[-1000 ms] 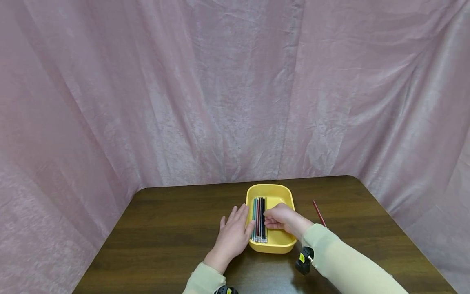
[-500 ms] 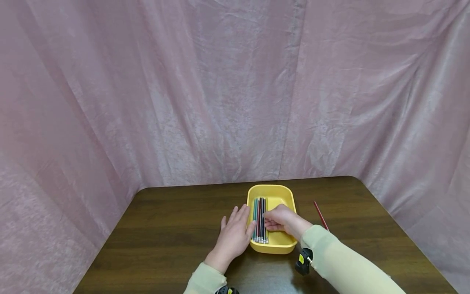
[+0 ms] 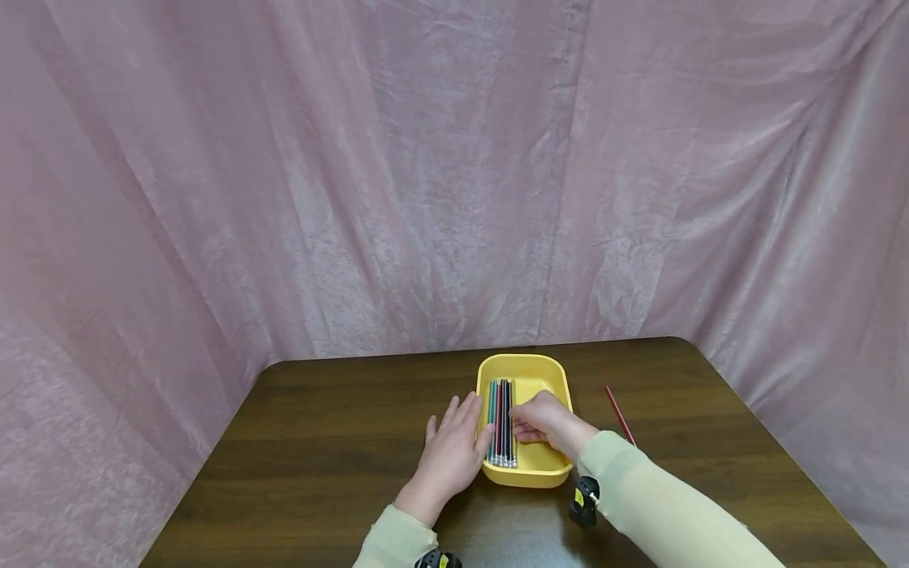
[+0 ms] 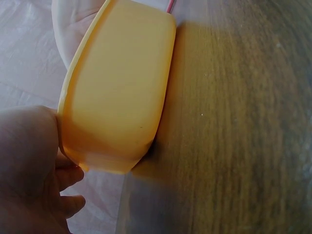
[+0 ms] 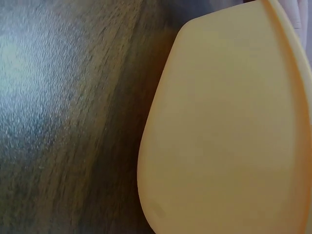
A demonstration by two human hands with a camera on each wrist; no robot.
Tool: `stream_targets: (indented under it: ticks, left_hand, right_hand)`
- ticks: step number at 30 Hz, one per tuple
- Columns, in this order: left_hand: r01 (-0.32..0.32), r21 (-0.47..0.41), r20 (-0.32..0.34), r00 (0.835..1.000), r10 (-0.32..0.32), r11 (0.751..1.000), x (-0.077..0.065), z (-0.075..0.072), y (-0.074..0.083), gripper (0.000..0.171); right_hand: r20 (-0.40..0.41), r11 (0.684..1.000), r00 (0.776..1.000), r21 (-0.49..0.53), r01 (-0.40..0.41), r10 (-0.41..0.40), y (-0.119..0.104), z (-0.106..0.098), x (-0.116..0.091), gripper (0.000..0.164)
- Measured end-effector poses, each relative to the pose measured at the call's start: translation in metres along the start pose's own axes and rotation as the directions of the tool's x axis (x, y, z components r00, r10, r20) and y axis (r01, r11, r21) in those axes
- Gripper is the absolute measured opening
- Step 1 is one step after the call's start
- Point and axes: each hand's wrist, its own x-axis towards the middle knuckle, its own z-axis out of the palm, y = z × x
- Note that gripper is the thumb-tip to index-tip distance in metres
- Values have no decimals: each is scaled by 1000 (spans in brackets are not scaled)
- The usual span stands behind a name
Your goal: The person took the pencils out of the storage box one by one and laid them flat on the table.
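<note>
A yellow tray point(image 3: 529, 480) sits flat on a dark wooden tabletop point(image 3: 319, 442), right of the middle and toward the far edge; a row of pencils point(image 3: 502, 422), green, red and black among them, lies side by side along the tray's left part, their metal ends toward the person; the right part of the tray floor is bare yellow where the hand does not cover it.

The left hand point(image 3: 454, 446) rests against the tray's left side, its grip relaxed, the fingers stretched straight and pointing away from the person, the thumb spread toward the pencils; the right hand point(image 3: 543, 422) reaches in over the right rim, fingers bent, their tips at the right edge of the row; whether its grip pinches a pencil cannot be told, since the hand hides the contact.

A single red pencil point(image 3: 621, 414) lies on the tabletop to the right of the tray, apart from it, slanting, its near end by the right sleeve point(image 3: 660, 493); both sleeves are pale green; behind the tabletop hangs a pink curtain point(image 3: 426, 197).
</note>
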Motion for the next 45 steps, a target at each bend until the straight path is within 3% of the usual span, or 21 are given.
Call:
stream_targets:
  ticks: [7,18,24,29,37,45]
  left_hand:
    - [-1,-5,-1,1000,1,1000,-1,0,0,61]
    - [3,-6,1,1000,-3,1000,-1,-1,1,61]
    - [-3,2,-8,1000,3,1000,-2,2,-1,60]
    - [4,-1,-6,1000,-4,1000,1,2,-1,61]
    - [12,5,0,1000,-12,1000,2,2,-1,62]
    - [13,8,1,1000,-13,1000,2,2,-1,62]
  right_hand:
    - [-11,1000,1000,-4,16,-16,5,0,6,13]
    - [-44,992,998,-115,48,-53,4,4,5,12]
    - [-51,994,997,-101,44,-49,4,5,3,6]
    - [-36,995,999,-92,34,-37,3,4,7,10]
    - [-33,987,999,-156,34,-40,1,4,7,13]
    - [-31,991,998,-118,58,-62,3,5,8,11]
